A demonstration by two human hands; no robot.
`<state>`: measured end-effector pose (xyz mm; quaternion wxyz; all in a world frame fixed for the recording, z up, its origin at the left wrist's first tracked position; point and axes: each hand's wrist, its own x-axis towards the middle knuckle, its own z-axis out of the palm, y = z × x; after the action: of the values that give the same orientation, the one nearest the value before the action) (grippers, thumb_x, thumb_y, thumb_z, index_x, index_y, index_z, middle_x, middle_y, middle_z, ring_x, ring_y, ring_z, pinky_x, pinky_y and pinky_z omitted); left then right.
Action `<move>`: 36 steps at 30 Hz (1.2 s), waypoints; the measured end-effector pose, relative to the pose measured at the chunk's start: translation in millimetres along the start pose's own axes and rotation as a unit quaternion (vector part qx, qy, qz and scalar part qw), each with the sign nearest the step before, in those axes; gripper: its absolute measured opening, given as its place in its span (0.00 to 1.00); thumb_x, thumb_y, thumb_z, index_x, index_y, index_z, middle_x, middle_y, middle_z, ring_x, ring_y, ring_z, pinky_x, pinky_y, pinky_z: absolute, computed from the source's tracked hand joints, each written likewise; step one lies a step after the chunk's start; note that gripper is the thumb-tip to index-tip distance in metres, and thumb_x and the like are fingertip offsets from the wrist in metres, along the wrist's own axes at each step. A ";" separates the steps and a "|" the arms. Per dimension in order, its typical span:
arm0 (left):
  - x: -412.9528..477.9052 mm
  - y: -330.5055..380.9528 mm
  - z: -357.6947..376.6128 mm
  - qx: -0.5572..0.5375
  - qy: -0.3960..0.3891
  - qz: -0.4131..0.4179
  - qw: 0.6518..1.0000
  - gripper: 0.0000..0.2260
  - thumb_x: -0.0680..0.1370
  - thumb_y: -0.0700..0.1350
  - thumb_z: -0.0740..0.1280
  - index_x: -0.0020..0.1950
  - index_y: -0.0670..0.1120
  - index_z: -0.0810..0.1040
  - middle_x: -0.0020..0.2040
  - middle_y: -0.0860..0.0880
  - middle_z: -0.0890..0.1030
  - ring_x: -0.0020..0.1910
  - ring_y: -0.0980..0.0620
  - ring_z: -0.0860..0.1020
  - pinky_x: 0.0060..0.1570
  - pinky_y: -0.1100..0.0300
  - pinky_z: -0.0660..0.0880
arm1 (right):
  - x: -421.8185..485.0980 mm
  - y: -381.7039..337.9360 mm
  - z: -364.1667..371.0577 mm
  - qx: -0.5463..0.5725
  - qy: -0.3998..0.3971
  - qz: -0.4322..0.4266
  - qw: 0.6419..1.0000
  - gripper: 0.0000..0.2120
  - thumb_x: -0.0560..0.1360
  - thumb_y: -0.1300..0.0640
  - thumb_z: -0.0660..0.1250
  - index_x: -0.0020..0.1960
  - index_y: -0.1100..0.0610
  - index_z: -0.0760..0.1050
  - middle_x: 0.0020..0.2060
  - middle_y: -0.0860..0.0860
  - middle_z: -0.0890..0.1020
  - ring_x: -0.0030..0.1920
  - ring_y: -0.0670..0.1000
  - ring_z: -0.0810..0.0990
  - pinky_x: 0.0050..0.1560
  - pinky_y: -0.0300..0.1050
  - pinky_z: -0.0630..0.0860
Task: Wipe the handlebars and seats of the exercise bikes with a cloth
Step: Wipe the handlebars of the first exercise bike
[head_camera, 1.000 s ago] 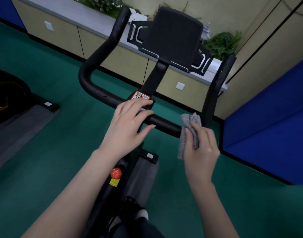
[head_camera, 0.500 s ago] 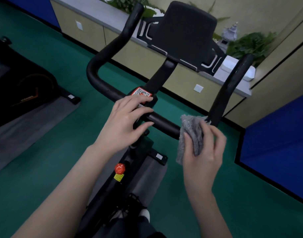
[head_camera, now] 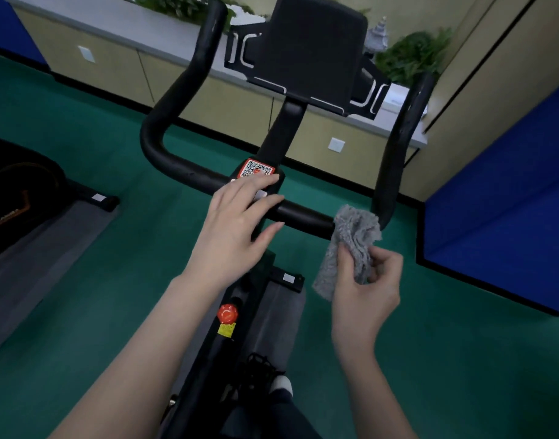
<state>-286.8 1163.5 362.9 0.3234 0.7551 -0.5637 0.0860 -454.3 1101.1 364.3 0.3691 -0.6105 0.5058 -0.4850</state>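
Note:
A black exercise bike's U-shaped handlebar (head_camera: 164, 160) fills the middle of the head view, with a black console (head_camera: 313, 49) above its stem. My left hand (head_camera: 237, 223) lies flat on the bar's centre, fingers spread, just below a red QR sticker (head_camera: 256, 167). My right hand (head_camera: 363, 286) pinches a grey fuzzy cloth (head_camera: 354, 232). The cloth's top presses against the bar's lower right bend, where the right upright (head_camera: 398, 137) rises. The seat is out of view.
A red knob (head_camera: 227, 313) sits on the bike frame below my hands. Another black machine (head_camera: 15, 198) on a grey mat stands at the left. Beige cabinets with plants (head_camera: 411, 55) run along the back, and a blue wall panel (head_camera: 509, 191) is at the right. The floor is green.
My right hand has slid lower on the cloth and now pinches its middle, with the cloth's top bunched on the bar's right bend. My left hand stays on the bar's centre.

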 end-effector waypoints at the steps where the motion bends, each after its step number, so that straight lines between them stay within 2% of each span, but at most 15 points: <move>1: -0.2 -0.7 -0.2 -0.003 -0.001 0.003 1.000 0.15 0.77 0.48 0.66 0.61 0.44 0.77 0.69 0.49 0.71 0.69 0.49 0.67 0.69 0.53 0.58 | -8.1 1.2 0.9 0.012 0.001 0.015 1.000 0.12 0.72 0.59 0.72 0.44 0.48 0.70 0.38 0.40 0.76 0.37 0.38 0.75 0.38 0.30 0.71; 5: -1.0 -3.5 -2.7 -0.023 -0.011 0.013 1.000 0.15 0.78 0.48 0.66 0.62 0.44 0.77 0.70 0.48 0.71 0.71 0.49 0.65 0.70 0.55 0.55 | -39.6 14.6 5.6 0.032 -0.018 0.107 0.994 0.08 0.72 0.59 0.72 0.44 0.52 0.73 0.39 0.45 0.79 0.38 0.44 0.78 0.41 0.42 0.76; 9: -0.2 -8.8 -8.7 -0.051 -0.036 0.027 0.998 0.16 0.79 0.49 0.62 0.63 0.44 0.77 0.70 0.48 0.70 0.72 0.49 0.64 0.71 0.56 0.54 | -46.8 17.5 25.5 0.033 -0.070 0.213 0.974 0.06 0.73 0.57 0.71 0.44 0.54 0.74 0.42 0.51 0.82 0.42 0.50 0.81 0.45 0.45 0.77; 12: 2.1 -15.4 -14.9 -0.067 -0.061 0.038 0.995 0.17 0.79 0.52 0.59 0.63 0.45 0.78 0.71 0.50 0.70 0.72 0.52 0.63 0.71 0.61 0.52 | -36.2 9.7 49.2 0.076 -0.079 0.268 0.957 0.06 0.74 0.56 0.71 0.46 0.56 0.74 0.43 0.55 0.83 0.43 0.53 0.82 0.48 0.49 0.80; 16: 7.0 -21.0 -22.6 -0.106 -0.074 0.042 0.991 0.20 0.79 0.54 0.57 0.61 0.45 0.79 0.71 0.51 0.71 0.72 0.54 0.63 0.68 0.74 0.46 | -27.1 -6.1 74.2 0.208 -0.091 0.326 0.918 0.13 0.75 0.62 0.70 0.58 0.60 0.72 0.53 0.58 0.81 0.49 0.53 0.81 0.59 0.55 0.77; 18: 8.3 -23.1 -23.9 -0.118 -0.078 0.046 0.989 0.20 0.79 0.55 0.56 0.60 0.45 0.80 0.70 0.51 0.71 0.72 0.55 0.64 0.68 0.74 0.48 | -31.8 -11.2 80.2 0.291 -0.106 0.352 0.883 0.19 0.75 0.65 0.68 0.64 0.62 0.68 0.58 0.58 0.80 0.56 0.55 0.81 0.63 0.56 0.75; 20: 8.4 -24.8 -24.1 -0.125 -0.082 0.046 0.988 0.20 0.79 0.55 0.56 0.60 0.46 0.80 0.71 0.52 0.71 0.72 0.55 0.64 0.68 0.69 0.51 | -36.8 -11.5 83.6 0.315 -0.117 0.362 0.870 0.19 0.75 0.66 0.68 0.64 0.60 0.68 0.60 0.58 0.79 0.59 0.57 0.80 0.64 0.56 0.73; 22: 8.4 -26.1 -23.4 -0.129 -0.083 0.045 0.987 0.20 0.78 0.55 0.56 0.60 0.46 0.80 0.70 0.52 0.71 0.72 0.55 0.64 0.68 0.63 0.55 | -36.9 -10.7 85.6 0.313 -0.123 0.358 0.871 0.17 0.75 0.66 0.68 0.63 0.62 0.70 0.58 0.61 0.80 0.57 0.59 0.80 0.63 0.57 0.75; 25: 9.2 -26.1 -22.1 -0.140 -0.078 0.039 0.986 0.19 0.78 0.54 0.57 0.59 0.46 0.81 0.70 0.53 0.72 0.71 0.56 0.64 0.67 0.60 0.57 | -26.4 -12.2 86.1 0.300 -0.103 0.362 0.877 0.14 0.75 0.67 0.67 0.59 0.66 0.73 0.54 0.64 0.81 0.53 0.59 0.82 0.59 0.55 0.77; 27: 8.9 -26.2 -20.8 -0.146 -0.066 0.040 0.986 0.17 0.78 0.52 0.58 0.58 0.45 0.81 0.69 0.53 0.72 0.70 0.55 0.66 0.67 0.57 0.60 | -17.2 -11.7 84.7 0.313 -0.095 0.358 0.875 0.14 0.75 0.69 0.66 0.61 0.67 0.73 0.55 0.63 0.81 0.54 0.59 0.82 0.60 0.54 0.77; 29: 8.7 -26.4 -19.9 -0.146 -0.055 0.045 0.987 0.16 0.79 0.51 0.59 0.57 0.45 0.81 0.68 0.52 0.73 0.70 0.53 0.67 0.67 0.55 0.61 | -13.6 -12.6 83.2 0.325 -0.120 0.349 0.871 0.16 0.75 0.69 0.65 0.62 0.66 0.72 0.55 0.61 0.82 0.56 0.58 0.81 0.60 0.52 0.77; 32: 7.8 -26.5 -19.3 -0.138 -0.050 0.053 0.988 0.15 0.79 0.50 0.59 0.56 0.45 0.81 0.68 0.52 0.73 0.70 0.54 0.67 0.67 0.58 0.61 | -15.1 -14.6 78.0 0.349 -0.157 0.347 0.856 0.14 0.76 0.69 0.64 0.62 0.66 0.72 0.54 0.60 0.83 0.54 0.56 0.82 0.55 0.49 0.79; 36: 6.6 -26.5 -17.3 -0.134 -0.048 0.055 0.988 0.14 0.79 0.49 0.60 0.57 0.45 0.81 0.69 0.52 0.73 0.71 0.54 0.66 0.68 0.60 0.60 | -8.3 -10.5 56.9 0.389 -0.140 0.352 0.840 0.14 0.75 0.71 0.63 0.60 0.65 0.74 0.50 0.58 0.83 0.48 0.53 0.83 0.45 0.43 0.80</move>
<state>-256.4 1172.6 369.2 0.3894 0.6758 -0.6257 -0.0086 -396.8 1109.1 357.7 0.7889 -0.2591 0.3991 -0.3889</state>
